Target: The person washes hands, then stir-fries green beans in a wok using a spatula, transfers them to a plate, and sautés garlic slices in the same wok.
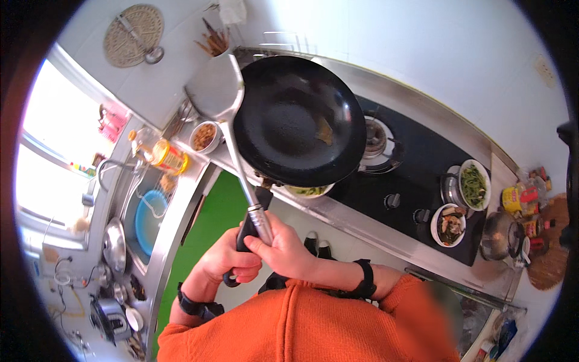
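My left hand (228, 258) grips the black handle of a wok (294, 122), whose loop end shows below the fist. The wok is lifted and tilted, its dark inside towards me, with a small brown residue patch on the right part. In my right hand (287, 249) is the steel handle of a wok spatula (217, 88), close against the left hand. The spatula's broad blade points up, at the wok's left rim. Partly hidden under the wok's near edge is a bowl of green food (310, 191).
A gas burner (377, 138) sits right of the wok on the black cooktop (366, 192). Bowls of green vegetables (474, 185) and mixed food (448, 225) stand at its right end. At left are a bowl of brown food (204, 137), an oil bottle (169, 156) and a sink with a blue basin (145, 221).
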Available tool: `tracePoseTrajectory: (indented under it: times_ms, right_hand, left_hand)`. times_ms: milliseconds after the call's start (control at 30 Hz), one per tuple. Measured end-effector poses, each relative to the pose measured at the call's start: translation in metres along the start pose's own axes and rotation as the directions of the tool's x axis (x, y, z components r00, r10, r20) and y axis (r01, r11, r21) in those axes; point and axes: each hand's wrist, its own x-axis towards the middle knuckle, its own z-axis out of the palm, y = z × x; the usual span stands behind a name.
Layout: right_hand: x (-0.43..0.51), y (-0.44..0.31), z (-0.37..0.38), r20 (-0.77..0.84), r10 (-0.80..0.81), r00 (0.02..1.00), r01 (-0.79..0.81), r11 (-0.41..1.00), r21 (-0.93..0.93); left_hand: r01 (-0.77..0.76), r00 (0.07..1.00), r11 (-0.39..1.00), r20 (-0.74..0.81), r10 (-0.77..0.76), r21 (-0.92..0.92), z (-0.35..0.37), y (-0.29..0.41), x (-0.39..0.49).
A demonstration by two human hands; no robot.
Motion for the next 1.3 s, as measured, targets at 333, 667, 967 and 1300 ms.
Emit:
tracePoseTrajectory:
  times_ms: [333, 667, 967, 1300]
  right_hand:
    - [-0.016, 0.003, 0.054, 0.268, 0.067, 0.961, -0.120, 0.975, 0.186]
    - [-0.019, 0.019, 0.098, 0.086, -0.157, 0.984, 0.093, 0.858, 0.504]
    - [-0.010, 0.019, 0.095, -0.030, -0.280, 0.960, 0.236, 0.744, 0.625]
    - [-0.006, 0.017, 0.086, -0.042, -0.316, 0.948, 0.260, 0.693, 0.672]
  left_hand:
    - [0.063, 0.923, 0.946, -0.379, 0.065, 0.317, 0.014, -0.004, -0.065]
    - [0.237, 0.874, 0.736, -0.470, 0.124, 0.635, 0.027, 0.019, -0.087]
    - [0.354, 0.835, 0.486, -0.504, 0.221, 0.799, 0.048, 0.034, -0.078]
    - [0.394, 0.848, 0.314, -0.474, 0.238, 0.864, 0.057, 0.042, -0.070]
